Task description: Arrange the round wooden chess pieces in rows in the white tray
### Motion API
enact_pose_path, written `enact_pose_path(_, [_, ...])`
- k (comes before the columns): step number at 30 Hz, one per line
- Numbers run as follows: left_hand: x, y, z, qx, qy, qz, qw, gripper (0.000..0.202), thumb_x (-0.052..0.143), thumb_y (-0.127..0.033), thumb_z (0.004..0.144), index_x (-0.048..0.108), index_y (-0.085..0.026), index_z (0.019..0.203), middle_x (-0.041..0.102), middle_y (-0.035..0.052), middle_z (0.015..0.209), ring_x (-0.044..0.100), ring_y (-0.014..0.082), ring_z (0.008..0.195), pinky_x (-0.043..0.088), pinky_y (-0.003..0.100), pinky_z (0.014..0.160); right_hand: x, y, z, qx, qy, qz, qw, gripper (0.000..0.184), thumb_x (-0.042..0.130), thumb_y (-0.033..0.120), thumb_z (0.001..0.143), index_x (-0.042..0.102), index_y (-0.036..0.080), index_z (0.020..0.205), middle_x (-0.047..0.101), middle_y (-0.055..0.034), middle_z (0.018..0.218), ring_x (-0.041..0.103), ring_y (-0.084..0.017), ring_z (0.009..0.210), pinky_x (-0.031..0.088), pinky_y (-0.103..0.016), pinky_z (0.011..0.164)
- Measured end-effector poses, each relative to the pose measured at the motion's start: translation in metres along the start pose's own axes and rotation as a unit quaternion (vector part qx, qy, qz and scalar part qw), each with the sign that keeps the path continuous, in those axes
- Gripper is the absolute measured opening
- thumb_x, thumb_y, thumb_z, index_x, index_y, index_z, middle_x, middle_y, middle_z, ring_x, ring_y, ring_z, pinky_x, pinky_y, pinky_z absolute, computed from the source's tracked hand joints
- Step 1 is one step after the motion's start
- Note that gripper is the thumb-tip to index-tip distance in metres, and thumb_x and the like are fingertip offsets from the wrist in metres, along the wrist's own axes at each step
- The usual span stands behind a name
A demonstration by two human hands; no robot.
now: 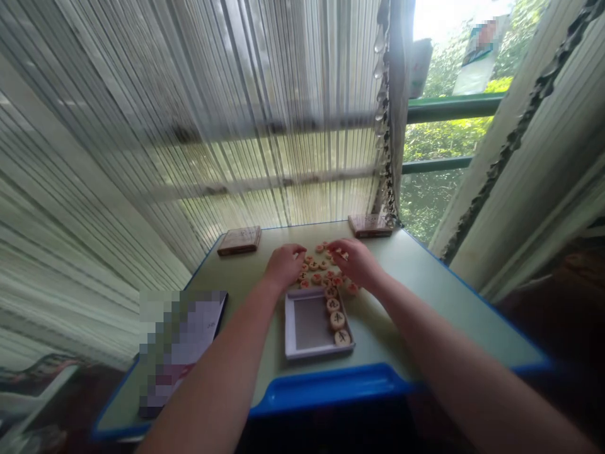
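Head view, lower centre: a white tray (289, 328) holds three xiangqi discs (337, 320) in a column along its right wall. Just beyond its far rim lie the loose discs (317, 270). The left hand (283, 265) and right hand (355, 261) rest curled on them; whether either grips one cannot be told. The right hand is nearer the column.

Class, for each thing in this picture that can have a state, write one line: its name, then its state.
white box: open, flat on the table, three discs in a row along its right side.
loose discs: lying flat, scattered beyond the box.
left hand: palm down, fingers curled on the discs.
right hand: palm down, fingertips on the discs.
string curtain: hanging across the window, gap at right.
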State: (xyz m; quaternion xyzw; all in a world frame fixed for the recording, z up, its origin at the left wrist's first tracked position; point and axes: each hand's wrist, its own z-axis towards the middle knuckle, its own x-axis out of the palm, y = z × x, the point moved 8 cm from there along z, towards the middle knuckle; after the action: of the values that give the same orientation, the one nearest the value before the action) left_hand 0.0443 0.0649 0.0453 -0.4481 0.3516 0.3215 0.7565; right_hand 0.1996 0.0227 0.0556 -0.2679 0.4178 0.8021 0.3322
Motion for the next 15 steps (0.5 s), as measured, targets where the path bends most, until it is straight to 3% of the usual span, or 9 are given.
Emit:
enact_pose_path(5, [0.008, 0.003, -0.001, 0.034, 0.036, 0.081, 0.995, 0.031, 0.042, -0.027, 0.084, 0.067, -0.015, 0.096, 0.066, 0.0088, 0.101, 0.059, 0.0203, 0.098, 0.044, 0.031, 0.089, 0.026, -0.011, -0.004, -0.003, 0.041, -0.044, 0.998, 0.027, 0.050, 0.024, 0.079, 0.067, 0.023, 0.099, 0.067, -0.0056, 0.099, 0.054, -0.023, 0.092, 0.043, -0.036, 0.081])
enact_pose_path(9, [-0.002, -0.006, -0.005, 0.046, 0.004, 0.078, 0.996, 0.028, 0.048, -0.034, 0.081, 0.068, -0.019, 0.093, 0.066, 0.0065, 0.098, 0.059, 0.0199, 0.094, 0.044, 0.030, 0.087, 0.025, -0.012, -0.005, 0.002, 0.062, -0.081, 0.995, 0.026, 0.050, 0.025, 0.077, 0.069, 0.022, 0.095, 0.068, -0.0071, 0.097, 0.053, -0.025, 0.091, 0.043, -0.037, 0.079])
enact_pose_path(12, [-0.004, -0.011, -0.010, 0.056, 0.010, 0.066, 0.996, 0.026, 0.049, -0.036, 0.081, 0.069, -0.020, 0.087, 0.068, 0.0047, 0.089, 0.061, 0.0183, 0.085, 0.046, 0.027, 0.081, 0.012, 0.004, -0.014, 0.003, 0.087, -0.029, 0.996, 0.023, 0.052, 0.025, 0.076, 0.070, 0.022, 0.090, 0.067, -0.0050, 0.084, 0.057, -0.018, 0.076, 0.044, -0.029, 0.068])
enact_pose_path(15, [-0.002, -0.007, -0.011, 0.042, 0.017, 0.060, 0.997, 0.024, 0.049, -0.029, 0.081, 0.069, -0.020, 0.091, 0.069, 0.0048, 0.092, 0.061, 0.0179, 0.086, 0.046, 0.026, 0.081, 0.000, 0.040, -0.034, -0.052, 0.178, 0.052, 0.981, 0.022, 0.055, 0.023, 0.074, 0.070, 0.022, 0.090, 0.066, -0.0015, 0.076, 0.057, -0.013, 0.065, 0.042, -0.023, 0.061])
